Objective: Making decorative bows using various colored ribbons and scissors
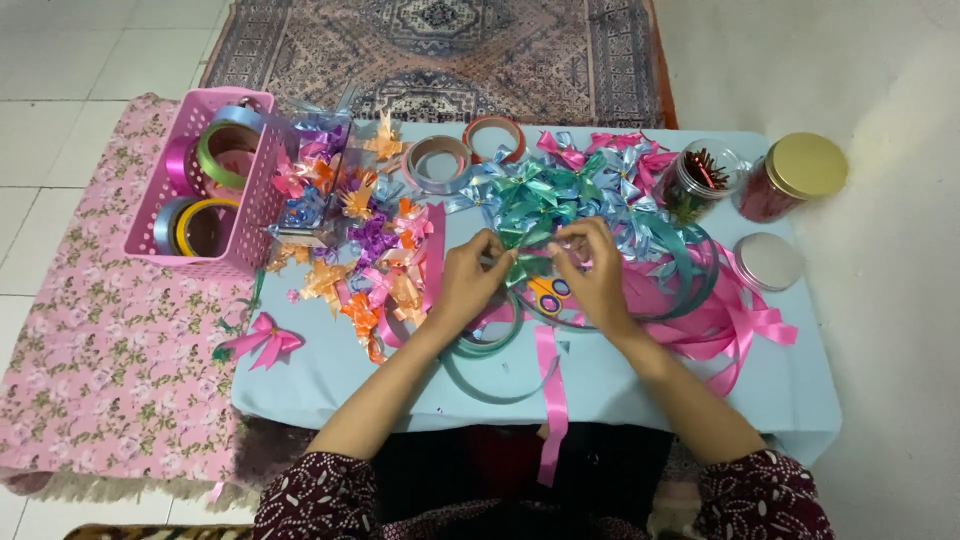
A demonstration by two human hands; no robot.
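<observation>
Head view: left hand (470, 275) and right hand (592, 272) meet over the blue table (790, 390), fingers pinched shut on a teal ribbon (528, 262) between them, just above the scissors (546, 294). Looks like folding a bow, mid-step; next needs a steady pinch at the centre. Both forearms angle inward, wrists low. Pink basket (215, 180) of ribbon rolls sits far left.

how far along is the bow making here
Done: many finished bows lie piled across the table, with one pink bow off to the side. In hand: the left hand and right hand pinch a teal ribbon between them, partly shaped. Left: loose pink ribbon and the rolls in the basket look unused.
</observation>
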